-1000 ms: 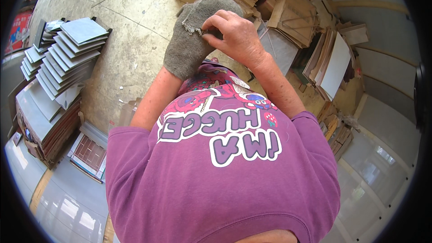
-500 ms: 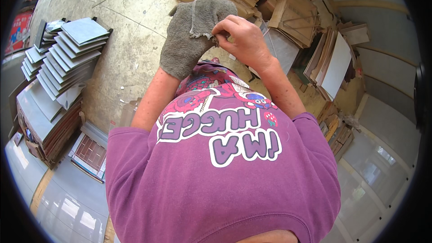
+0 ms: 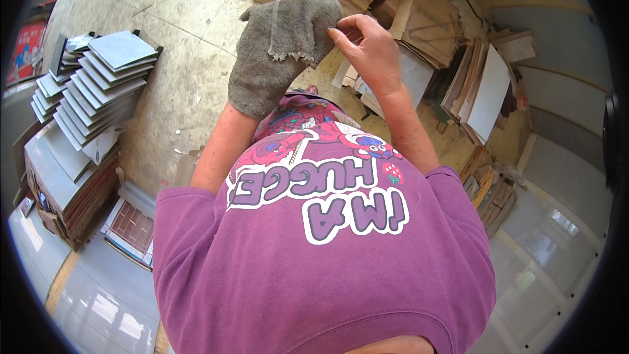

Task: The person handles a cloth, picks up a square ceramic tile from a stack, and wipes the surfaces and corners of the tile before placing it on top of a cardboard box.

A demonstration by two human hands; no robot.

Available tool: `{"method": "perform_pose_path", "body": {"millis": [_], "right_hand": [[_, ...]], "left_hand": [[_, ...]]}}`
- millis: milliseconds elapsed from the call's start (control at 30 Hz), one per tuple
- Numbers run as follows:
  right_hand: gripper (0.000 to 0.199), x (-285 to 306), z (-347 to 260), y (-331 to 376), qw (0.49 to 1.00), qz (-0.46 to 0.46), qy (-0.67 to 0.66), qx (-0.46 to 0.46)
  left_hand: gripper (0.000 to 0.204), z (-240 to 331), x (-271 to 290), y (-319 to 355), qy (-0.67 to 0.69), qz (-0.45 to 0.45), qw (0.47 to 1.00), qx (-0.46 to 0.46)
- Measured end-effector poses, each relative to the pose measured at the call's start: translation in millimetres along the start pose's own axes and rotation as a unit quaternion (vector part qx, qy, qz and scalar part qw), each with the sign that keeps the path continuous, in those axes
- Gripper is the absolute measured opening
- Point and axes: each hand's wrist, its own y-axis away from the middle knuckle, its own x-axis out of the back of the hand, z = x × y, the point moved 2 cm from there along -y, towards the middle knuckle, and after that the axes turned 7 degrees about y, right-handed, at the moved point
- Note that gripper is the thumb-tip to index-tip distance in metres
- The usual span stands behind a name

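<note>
A grey-brown terry cloth point(image 3: 262, 59), shaped like a mitt, covers my left hand point(image 3: 252, 82) to the wrist and hides its fingers. A folded flap with a frayed lower edge lies over the top of the cloth. My bare right hand point(image 3: 368, 46) is at the cloth's right side, thumb and forefinger pinched together by its edge. Whatever is between those fingertips is too small to make out. Both arms reach forward past my purple printed shirt point(image 3: 314, 275).
At the left, a stepped display of grey tiles point(image 3: 105, 92) stands beside stacked panels point(image 3: 52, 151). Flattened cardboard boxes point(image 3: 426, 19) and leaning boards point(image 3: 488, 92) crowd the far right. Pale concrete floor point(image 3: 177, 19) shows ahead, and large glossy panels point(image 3: 550, 236) line the right side.
My right hand has moved from the frayed flap edge outward and slightly up, to the cloth's right side. The covered left hand has shifted slightly left.
</note>
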Motion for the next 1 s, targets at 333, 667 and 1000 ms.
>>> {"method": "perform_pose_path", "body": {"millis": [333,667,1000], "right_hand": [[0.014,-0.1,12.4,5.2,0.995,-0.004,-0.092,-0.045],[0.02,7.1,23.3,4.4,0.987,-0.006,-0.15,-0.059],[0.019,-23.3,54.6,7.7,0.874,-0.148,-0.445,-0.124]], "left_hand": [[0.028,13.2,6.4,6.2,-0.034,-0.02,0.999,-0.012],[0.033,14.9,7.6,12.5,-0.029,-0.029,0.999,-0.015],[0.038,14.7,11.0,12.1,-0.037,-0.034,0.999,-0.02]]}}
